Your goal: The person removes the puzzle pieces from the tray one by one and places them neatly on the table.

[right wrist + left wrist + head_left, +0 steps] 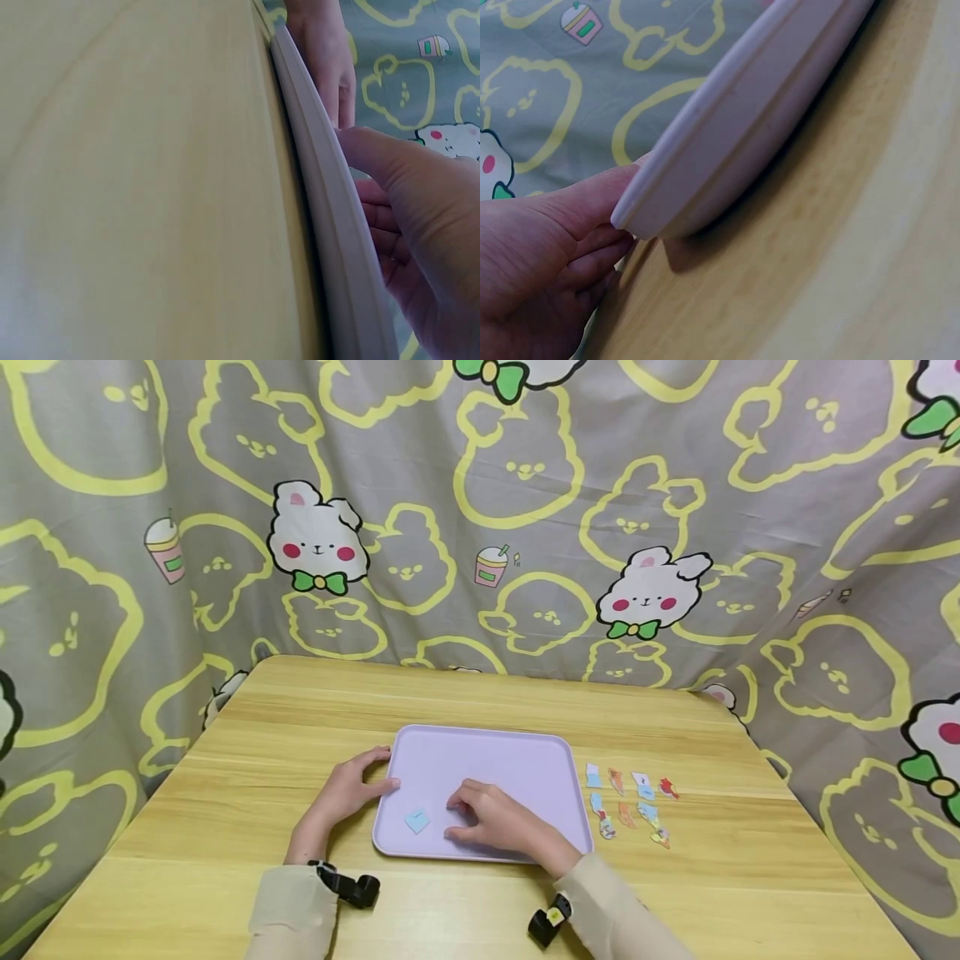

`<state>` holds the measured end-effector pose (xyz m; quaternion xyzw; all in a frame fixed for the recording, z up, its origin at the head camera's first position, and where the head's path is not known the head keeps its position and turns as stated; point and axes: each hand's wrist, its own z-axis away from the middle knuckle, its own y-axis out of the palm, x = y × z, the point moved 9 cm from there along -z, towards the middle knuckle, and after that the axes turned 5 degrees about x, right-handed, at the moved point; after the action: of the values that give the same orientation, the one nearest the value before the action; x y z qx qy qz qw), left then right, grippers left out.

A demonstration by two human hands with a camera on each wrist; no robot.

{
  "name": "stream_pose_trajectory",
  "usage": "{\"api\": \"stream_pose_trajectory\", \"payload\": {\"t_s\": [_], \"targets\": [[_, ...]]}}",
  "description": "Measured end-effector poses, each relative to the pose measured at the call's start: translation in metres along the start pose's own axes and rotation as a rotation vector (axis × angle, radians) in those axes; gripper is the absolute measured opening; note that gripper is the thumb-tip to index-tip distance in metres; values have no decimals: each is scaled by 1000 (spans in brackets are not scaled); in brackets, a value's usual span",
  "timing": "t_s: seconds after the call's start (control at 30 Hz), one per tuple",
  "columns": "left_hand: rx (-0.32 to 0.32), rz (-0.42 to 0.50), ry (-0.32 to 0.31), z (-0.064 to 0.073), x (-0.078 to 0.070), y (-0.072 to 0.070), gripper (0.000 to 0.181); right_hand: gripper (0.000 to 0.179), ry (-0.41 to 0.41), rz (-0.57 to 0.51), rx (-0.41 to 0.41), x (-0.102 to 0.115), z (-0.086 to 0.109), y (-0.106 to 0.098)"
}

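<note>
A light purple tray [487, 752] lies flat on the table. On its lower left part sits a small light blue puzzle-like piece [417, 821] with a dark mark, turned at an angle. My left hand [348, 787] holds the tray's left rim, thumb over the edge; the left wrist view shows its other fingers along the outer side. My right hand [491, 818] is over the tray, right of the blue piece, with fingers loosely curved and the thumb apart from the index finger. Whether anything lies beneath those fingertips is hidden.
Right of the tray, several small printed cut-out pieces [626, 814] in blue, orange, red and yellow lie in rough rows on the wooden table [480, 910]. A patterned grey curtain [420, 468] hangs behind the table and at both sides.
</note>
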<state>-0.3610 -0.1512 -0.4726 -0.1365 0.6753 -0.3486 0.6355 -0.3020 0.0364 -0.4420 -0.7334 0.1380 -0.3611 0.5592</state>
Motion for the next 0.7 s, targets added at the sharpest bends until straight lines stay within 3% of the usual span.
{"api": "stream_pose_trajectory", "payload": {"t_s": [0.3,0.7], "targets": [[-5,-15,9,2,-2,-1,56,33,-7,17,85,15,-14,10],[-21,-21,18,2,-3,-3,56,35,-75,89,110,32,-28,16]]}}
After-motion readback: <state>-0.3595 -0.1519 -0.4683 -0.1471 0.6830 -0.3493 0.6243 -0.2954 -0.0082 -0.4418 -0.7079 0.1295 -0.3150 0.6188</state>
